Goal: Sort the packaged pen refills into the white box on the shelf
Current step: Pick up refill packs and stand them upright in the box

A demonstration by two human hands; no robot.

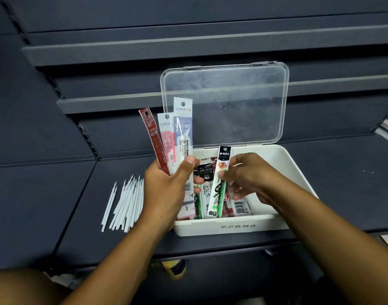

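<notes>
**Tally, kind by kind**

One white box, with one clear lid. Two hands are in view. The left hand holds three: one dark red packet, one pink packet and one blue-and-white packet. The right hand pinches one green packet. Further packets lie in the box, at least four, overlapping too much to count exactly. Left of the box lie loose white refills: well over a dozen bunched together, plus one lying apart.
</notes>
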